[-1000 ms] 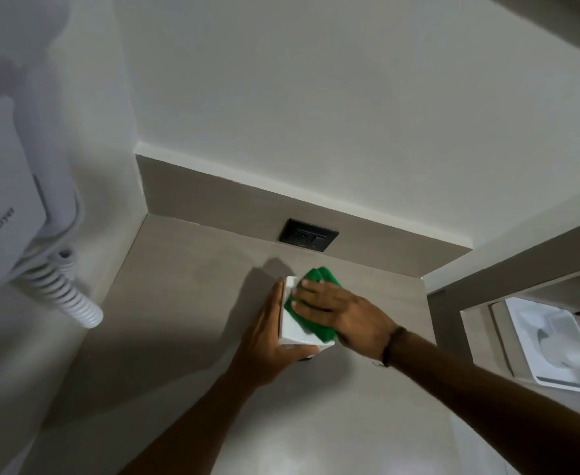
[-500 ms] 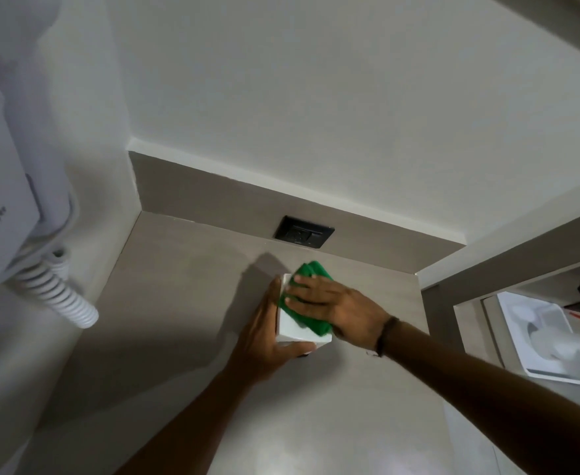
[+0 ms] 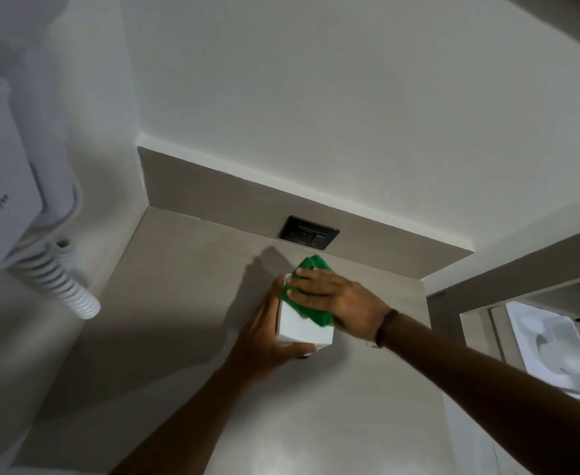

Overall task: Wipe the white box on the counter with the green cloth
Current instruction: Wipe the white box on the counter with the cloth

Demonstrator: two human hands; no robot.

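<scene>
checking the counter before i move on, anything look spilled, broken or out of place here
Nothing stands out. The white box sits on the counter, steadied by the left hand, while the right hand presses the green cloth on top. No spill or damage shows.

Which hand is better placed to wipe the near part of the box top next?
The right hand: it presses the green cloth flat on the white box, while the left hand grips its side.

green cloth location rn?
Head view, centre-right: the green cloth lies on top of the white box, pressed flat under the right hand, just in front of the black wall outlet.
</scene>
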